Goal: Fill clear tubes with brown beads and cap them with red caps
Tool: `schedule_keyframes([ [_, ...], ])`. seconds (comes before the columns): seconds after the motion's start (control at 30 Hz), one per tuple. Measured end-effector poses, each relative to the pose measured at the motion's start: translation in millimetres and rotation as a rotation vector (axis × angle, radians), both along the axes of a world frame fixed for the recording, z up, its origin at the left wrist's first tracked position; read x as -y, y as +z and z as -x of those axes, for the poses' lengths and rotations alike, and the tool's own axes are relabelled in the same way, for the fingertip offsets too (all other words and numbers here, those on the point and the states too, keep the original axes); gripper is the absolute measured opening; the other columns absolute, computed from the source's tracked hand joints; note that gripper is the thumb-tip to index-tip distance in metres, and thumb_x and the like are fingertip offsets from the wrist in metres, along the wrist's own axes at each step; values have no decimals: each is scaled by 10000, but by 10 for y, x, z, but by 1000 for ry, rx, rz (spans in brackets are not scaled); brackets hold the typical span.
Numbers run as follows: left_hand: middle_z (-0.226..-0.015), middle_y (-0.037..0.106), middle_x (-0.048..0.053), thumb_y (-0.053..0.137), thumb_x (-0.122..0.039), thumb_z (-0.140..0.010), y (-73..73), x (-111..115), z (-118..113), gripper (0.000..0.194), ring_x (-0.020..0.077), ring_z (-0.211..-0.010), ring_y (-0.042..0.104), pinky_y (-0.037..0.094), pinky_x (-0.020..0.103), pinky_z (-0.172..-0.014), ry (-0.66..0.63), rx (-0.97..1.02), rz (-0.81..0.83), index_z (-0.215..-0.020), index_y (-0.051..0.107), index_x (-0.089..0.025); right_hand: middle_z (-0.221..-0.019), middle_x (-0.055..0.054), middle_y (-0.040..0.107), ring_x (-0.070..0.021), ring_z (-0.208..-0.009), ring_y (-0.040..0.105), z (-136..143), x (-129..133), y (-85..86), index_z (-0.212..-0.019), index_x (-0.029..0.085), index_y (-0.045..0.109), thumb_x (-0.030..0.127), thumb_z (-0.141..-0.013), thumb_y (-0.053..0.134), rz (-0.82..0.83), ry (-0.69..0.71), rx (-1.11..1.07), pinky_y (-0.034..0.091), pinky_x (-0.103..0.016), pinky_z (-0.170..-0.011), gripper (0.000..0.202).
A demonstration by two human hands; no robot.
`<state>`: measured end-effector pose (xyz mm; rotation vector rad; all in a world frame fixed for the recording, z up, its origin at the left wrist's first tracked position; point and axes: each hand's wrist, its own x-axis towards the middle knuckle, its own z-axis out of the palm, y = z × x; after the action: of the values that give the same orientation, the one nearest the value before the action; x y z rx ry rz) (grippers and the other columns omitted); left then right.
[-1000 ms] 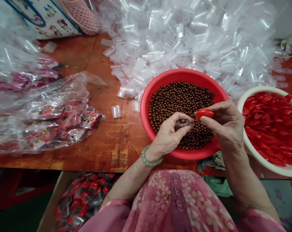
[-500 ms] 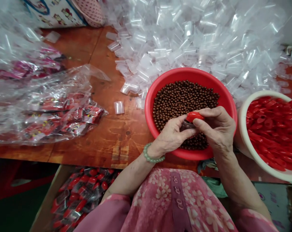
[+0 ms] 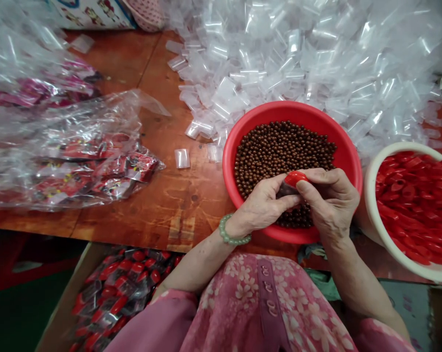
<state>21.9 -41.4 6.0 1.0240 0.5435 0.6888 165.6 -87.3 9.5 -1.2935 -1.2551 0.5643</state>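
Over the red basin (image 3: pixel 347 146) of brown beads (image 3: pixel 275 146), both hands meet at one small item. My left hand (image 3: pixel 264 203) pinches a clear container (image 3: pixel 287 190) that looks dark inside. Fingers of my right hand (image 3: pixel 332 200) are closed on the red cap (image 3: pixel 296 177) on top of the container. Cap and container touch; whether the cap is fully seated cannot be made out. To the right stands a white bucket (image 3: pixel 372 205) holding red caps (image 3: pixel 418 210).
Clear containers (image 3: pixel 242 68) lie heaped behind the basin, with a single one (image 3: pixel 182 158) on the wooden table (image 3: pixel 147 195). Plastic bags with red packets (image 3: pixel 114 168) cover the left side. Below the table edge, a box holds red-capped containers (image 3: pixel 114 298).
The red cap is tilted differently and sits closer against the container, between the fingers. The whole view has shifted slightly; both hands remain over the basin.
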Motion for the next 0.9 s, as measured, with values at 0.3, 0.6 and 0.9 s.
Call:
schedule_keyframes([
  [0.3, -779, 576, -6, 682, -292, -869, 0, 1, 17, 130, 135, -728, 502, 445, 279, -701, 14, -176, -128, -882, 615, -182, -1013, -19, 786, -184, -896, 751, -213, -6, 52, -1134, 300, 763, 256, -911, 756, 54, 103, 245, 633, -358, -805, 227],
  [0.6, -824, 617, 9, 642, -275, -883, -33, -10, 19, 98, 151, -762, 534, 473, 289, -716, -49, -196, -152, -858, 596, -191, -987, -18, 803, -195, -872, 740, -282, -20, 234, -1103, 302, 780, 191, -919, 736, 58, 228, 424, 629, -372, -770, 219],
  [0.9, -835, 644, 13, 703, -300, -885, 0, -14, 39, 159, 140, -783, 573, 493, 284, -768, -34, -78, -43, -860, 628, -162, -1293, -108, 738, -277, -1123, 714, -260, 78, 148, -1479, 276, 562, 271, -908, 762, -80, 277, 710, 618, -473, -938, 605],
])
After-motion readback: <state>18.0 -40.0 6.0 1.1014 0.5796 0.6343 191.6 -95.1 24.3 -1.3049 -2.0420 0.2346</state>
